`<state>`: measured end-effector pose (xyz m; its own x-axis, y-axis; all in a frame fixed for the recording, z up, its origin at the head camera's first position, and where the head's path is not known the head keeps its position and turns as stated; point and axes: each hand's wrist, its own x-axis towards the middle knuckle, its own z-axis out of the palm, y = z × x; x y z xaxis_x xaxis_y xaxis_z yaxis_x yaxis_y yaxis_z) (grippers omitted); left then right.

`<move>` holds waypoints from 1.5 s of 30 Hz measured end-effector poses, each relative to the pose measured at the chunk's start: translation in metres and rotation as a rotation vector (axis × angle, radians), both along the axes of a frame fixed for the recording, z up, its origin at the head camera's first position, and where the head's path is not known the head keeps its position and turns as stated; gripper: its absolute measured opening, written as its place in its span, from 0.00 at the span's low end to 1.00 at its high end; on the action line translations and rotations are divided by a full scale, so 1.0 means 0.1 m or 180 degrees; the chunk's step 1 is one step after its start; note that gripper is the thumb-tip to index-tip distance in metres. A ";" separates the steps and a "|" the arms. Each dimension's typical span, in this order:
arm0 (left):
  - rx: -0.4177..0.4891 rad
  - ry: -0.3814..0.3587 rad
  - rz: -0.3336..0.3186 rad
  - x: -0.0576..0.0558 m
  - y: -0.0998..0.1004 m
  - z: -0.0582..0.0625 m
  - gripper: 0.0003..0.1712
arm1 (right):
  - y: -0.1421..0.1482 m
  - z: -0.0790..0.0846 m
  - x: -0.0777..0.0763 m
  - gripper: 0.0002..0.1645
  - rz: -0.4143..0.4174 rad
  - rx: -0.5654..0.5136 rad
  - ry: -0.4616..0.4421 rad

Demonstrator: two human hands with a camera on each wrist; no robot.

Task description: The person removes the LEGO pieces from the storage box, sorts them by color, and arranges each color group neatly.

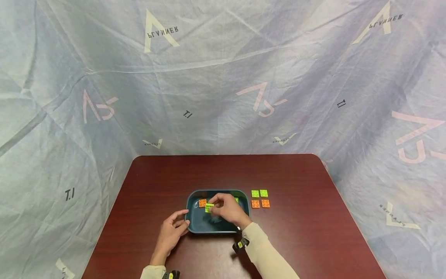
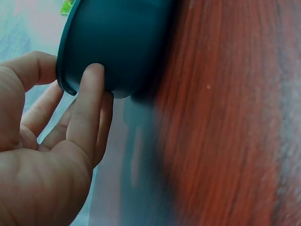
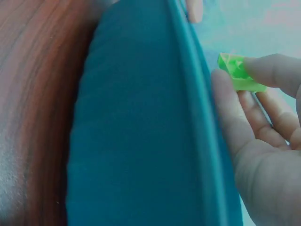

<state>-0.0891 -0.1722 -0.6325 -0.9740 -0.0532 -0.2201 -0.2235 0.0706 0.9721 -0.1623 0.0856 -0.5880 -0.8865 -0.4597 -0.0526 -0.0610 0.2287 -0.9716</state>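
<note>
My right hand [image 1: 228, 209] pinches a lime-green toy building block [image 1: 208, 208] between thumb and fingers, above the inside of a dark teal tray [image 1: 217, 232]. The right wrist view shows this green block [image 3: 240, 75] with its hollow underside partly visible. At the tray's left end, my left hand [image 1: 171, 231] holds the side with curled fingers; in the left wrist view the thumb [image 2: 91, 87] presses the outer wall and another finger reaches the rim. Inside the tray lie an orange block [image 1: 202, 203] and a green block [image 1: 236, 200], the latter mostly hidden behind my right hand.
Right of the tray, two green blocks [image 1: 259, 193] sit side by side behind two orange blocks [image 1: 260, 204]. All stand on a dark red wooden table [image 1: 299, 240]. Grey printed fabric [image 1: 216, 97] hangs around its back and sides.
</note>
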 end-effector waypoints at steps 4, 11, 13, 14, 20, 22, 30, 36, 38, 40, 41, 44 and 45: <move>-0.0018 -0.0017 0.0015 0.00 0.00 -0.01 0.27 | 0.07 0.07 0.01 0.11 -0.0197 0.0057 0.0171; -0.0060 -0.0067 0.0013 0.01 0.00 -0.01 0.27 | 0.21 0.16 0.01 0.11 -0.0363 -0.0225 0.0146; -0.0055 -0.0081 0.0011 0.01 0.00 0.00 0.27 | 0.26 0.18 0.01 0.11 -0.0383 -0.0331 0.0096; -0.0057 -0.0066 0.0005 0.02 0.00 0.00 0.28 | 0.29 0.19 0.01 0.12 -0.0399 -0.0337 0.0101; 0.0003 0.0025 0.0000 0.02 0.01 0.03 0.27 | 0.44 0.18 0.01 0.15 -0.0581 -0.0203 0.0117; 0.0020 0.0036 0.0003 0.02 0.01 0.03 0.27 | 0.49 0.18 0.01 0.15 -0.0637 -0.0186 0.0109; -0.0005 0.0007 -0.0004 0.02 0.00 0.01 0.27 | 0.69 0.19 0.02 0.15 -0.0750 -0.0146 0.0159; 0.0007 -0.0003 -0.0001 0.02 0.00 0.00 0.28 | 0.88 0.16 0.01 0.14 -0.0975 -0.0042 0.0236; -0.0008 -0.0001 -0.0001 0.02 0.00 0.00 0.28 | 0.95 0.13 0.01 0.15 -0.1084 0.0036 0.0259; -0.0008 -0.0006 -0.0001 0.01 0.00 0.00 0.28 | 1.03 0.11 0.01 0.17 -0.1194 0.0120 0.0259; -0.0016 -0.0003 0.0000 0.01 0.00 -0.01 0.28 | 1.08 0.10 0.01 0.18 -0.1243 0.0168 0.0256; -0.0004 -0.0003 -0.0002 0.01 0.00 0.00 0.28 | 1.20 0.05 0.02 0.22 -0.1307 0.0267 0.0256; -0.0003 -0.0005 -0.0002 0.01 0.00 0.00 0.28 | 1.24 0.04 0.02 0.23 -0.1321 0.0279 0.0233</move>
